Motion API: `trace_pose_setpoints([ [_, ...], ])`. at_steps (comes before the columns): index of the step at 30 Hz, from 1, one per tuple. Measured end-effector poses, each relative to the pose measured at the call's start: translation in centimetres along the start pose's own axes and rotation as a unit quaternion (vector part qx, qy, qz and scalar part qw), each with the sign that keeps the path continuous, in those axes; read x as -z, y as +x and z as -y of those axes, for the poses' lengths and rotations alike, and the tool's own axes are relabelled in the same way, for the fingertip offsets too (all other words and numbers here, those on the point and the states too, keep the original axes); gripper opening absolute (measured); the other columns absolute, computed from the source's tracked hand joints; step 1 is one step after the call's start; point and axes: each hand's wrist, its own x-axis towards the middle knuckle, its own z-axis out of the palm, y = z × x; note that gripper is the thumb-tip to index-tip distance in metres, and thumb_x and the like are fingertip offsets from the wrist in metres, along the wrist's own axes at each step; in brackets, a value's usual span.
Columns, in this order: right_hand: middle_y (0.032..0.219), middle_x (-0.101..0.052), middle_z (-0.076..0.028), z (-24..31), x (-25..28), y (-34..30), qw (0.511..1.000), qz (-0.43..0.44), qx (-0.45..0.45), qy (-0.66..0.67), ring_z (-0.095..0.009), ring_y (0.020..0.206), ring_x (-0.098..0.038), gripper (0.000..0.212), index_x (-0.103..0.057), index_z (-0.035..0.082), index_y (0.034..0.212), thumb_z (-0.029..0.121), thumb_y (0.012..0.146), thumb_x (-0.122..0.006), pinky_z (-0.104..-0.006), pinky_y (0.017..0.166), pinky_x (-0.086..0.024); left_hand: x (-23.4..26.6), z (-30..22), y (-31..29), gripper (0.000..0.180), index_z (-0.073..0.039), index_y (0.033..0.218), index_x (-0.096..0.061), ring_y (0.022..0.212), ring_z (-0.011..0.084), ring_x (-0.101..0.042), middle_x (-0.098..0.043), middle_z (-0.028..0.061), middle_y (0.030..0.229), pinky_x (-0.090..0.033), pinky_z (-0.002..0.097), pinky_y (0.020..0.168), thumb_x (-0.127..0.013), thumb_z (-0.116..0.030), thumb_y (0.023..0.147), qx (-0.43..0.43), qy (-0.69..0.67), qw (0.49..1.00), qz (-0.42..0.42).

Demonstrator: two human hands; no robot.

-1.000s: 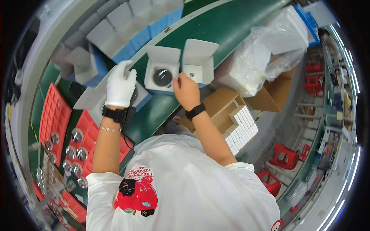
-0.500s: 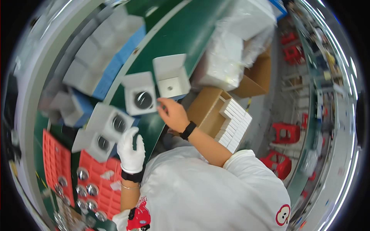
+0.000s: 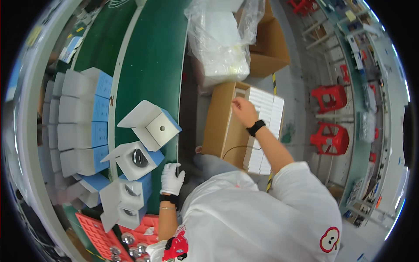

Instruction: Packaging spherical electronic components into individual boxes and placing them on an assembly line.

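My left hand (image 3: 172, 180), in a white glove, hovers by the green bench edge with thumb apart from the fingers, holding nothing. Beside it an open blue-and-white box (image 3: 150, 166) holds a dark round lens-like part (image 3: 140, 158). Another open box (image 3: 162, 128) farther along shows a white insert with a small hole. Nearer stands a pair of open boxes (image 3: 131, 201) with round parts inside. My bare right hand (image 3: 245, 112) is over a brown carton (image 3: 217, 118), at the upper end of rows of slim white boxes (image 3: 265, 126). Its fingers are bent together; what they hold is hidden.
Several open blue-and-white boxes (image 3: 83, 120) line the bench's left side. Red trays (image 3: 146, 222) with shiny round parts lie at the lower left. A plastic-wrapped white stack (image 3: 220, 48) and another carton (image 3: 267, 43) stand beyond. Red stools (image 3: 330, 137) are at right.
My right hand has left the box with the round part and moved right to the carton. My left hand has come away from the nearer boxes. The view has turned to the right.
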Motion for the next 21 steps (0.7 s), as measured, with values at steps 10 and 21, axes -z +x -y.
trace_pose_setpoints([
  [10,0.094,-0.069,-0.02,-11.9,-4.3,-10.9,0.929,0.254,-0.187,-0.192,-0.035,0.092,-0.066,0.03,-0.069,0.002,0.097,0.026,0.081,-0.061,-0.0424,0.082,-0.052,0.9,0.8,-3.7,0.035,-0.008,0.111,-0.062,0.081,0.0256,-0.062,-0.063,0.0132,0.102,-0.052,0.0374,0.074,-0.073,-0.02,0.08,0.066,-0.099,0.991,0.054],
  [21,0.085,-0.069,-0.018,-9.7,-2.2,-14.6,0.954,0.195,-0.064,-0.218,-0.03,0.084,-0.067,0.025,-0.07,0.004,0.093,0.025,0.082,-0.061,-0.0404,0.076,-0.052,3.7,1.1,-13.2,0.036,-0.004,0.116,-0.061,0.086,0.027,-0.064,-0.064,0.0151,0.106,-0.052,0.0365,0.078,-0.07,-0.019,0.084,0.028,-0.179,0.983,-0.038],
])
